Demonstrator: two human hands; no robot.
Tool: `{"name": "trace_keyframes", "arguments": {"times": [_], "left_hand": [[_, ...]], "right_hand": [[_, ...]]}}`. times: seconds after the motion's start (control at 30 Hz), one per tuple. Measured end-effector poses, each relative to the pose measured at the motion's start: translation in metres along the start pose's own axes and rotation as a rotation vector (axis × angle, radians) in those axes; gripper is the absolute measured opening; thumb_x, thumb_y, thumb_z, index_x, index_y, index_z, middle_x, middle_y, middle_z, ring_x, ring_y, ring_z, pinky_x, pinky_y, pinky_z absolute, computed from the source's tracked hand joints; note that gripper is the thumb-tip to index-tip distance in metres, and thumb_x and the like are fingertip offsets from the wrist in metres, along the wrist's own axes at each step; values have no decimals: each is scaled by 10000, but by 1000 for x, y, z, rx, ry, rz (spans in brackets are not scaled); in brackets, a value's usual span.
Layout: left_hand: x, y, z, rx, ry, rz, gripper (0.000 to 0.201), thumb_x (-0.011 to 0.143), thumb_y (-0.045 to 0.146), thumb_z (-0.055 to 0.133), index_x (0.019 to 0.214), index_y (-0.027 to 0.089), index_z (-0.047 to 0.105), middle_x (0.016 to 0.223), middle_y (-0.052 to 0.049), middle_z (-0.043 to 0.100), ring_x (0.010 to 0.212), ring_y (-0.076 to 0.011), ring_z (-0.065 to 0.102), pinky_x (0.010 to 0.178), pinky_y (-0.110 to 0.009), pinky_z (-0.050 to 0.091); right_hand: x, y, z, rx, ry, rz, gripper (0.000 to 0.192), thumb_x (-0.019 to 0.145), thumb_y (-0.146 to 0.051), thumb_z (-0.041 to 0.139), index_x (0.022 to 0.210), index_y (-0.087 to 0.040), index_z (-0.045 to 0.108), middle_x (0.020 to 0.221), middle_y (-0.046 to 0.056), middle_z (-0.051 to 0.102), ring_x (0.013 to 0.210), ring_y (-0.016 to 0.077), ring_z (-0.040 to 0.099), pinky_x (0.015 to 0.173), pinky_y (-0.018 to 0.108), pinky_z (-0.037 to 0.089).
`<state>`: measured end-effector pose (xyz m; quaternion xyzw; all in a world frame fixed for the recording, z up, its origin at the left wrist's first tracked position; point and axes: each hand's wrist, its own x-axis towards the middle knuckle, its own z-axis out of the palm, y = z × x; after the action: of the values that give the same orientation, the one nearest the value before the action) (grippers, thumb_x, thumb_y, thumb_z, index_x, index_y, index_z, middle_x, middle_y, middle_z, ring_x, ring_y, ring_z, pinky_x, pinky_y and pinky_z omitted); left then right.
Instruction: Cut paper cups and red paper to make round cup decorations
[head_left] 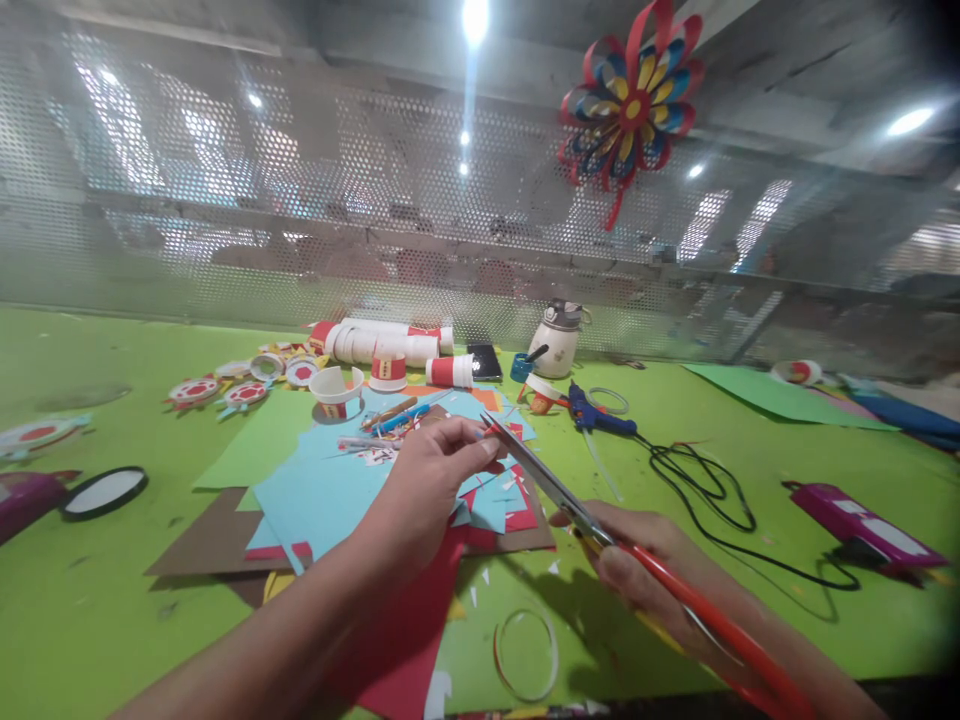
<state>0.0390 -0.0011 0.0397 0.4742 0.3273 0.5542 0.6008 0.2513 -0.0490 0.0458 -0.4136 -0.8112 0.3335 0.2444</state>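
Observation:
My left hand [427, 475] is closed in a pinch over the paper pile, with a small red piece [495, 437] showing at its fingertips. The piece is too small to make out fully. In my right hand [637, 550] is a pair of scissors [536, 468] with long metal blades and red handles. The blade tips reach up beside the left fingertips. Beneath the hands lie light blue paper sheets [322, 490], a red sheet [409, 630] and brown sheets [199, 540]. Small blue and red scraps sit around them.
Paper cups [390, 350] and a white bottle [555, 340] stand at the back. A blue glue gun [600, 412] trails a black cable [720, 490] on the right, near a purple device [866, 520]. Left are round paper crafts [245, 397] and a black-rimmed disc [105, 493].

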Motion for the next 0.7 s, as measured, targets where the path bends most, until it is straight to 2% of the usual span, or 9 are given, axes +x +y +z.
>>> {"name": "trace_keyframes", "arguments": {"times": [0.43,0.63,0.7], "left_hand": [[0,2,0,-17,-21,-9,135,687,202,673,626,148,566,736,-25,588,737,-142,539,732,-301,431],[-1,3,1,-2,-30,-25,111,695,187,671,632,144,591,733,-24,589,721,-127,521,704,-274,426],[-1,3,2,-12,-25,-31,107,693,185,674,631,145,597,724,-22,586,716,-126,518,697,-271,425]], "right_hand": [[-1,1,-1,-8,-9,17,453,902,-530,391,1111,-206,630,683,25,551,579,152,486,526,255,394],[-2,2,-1,-8,1,32,457,894,-553,385,977,-186,644,699,21,535,557,135,438,508,252,359],[-3,1,0,-12,2,42,443,894,-543,394,989,-192,649,689,15,528,556,136,436,516,251,361]]}}
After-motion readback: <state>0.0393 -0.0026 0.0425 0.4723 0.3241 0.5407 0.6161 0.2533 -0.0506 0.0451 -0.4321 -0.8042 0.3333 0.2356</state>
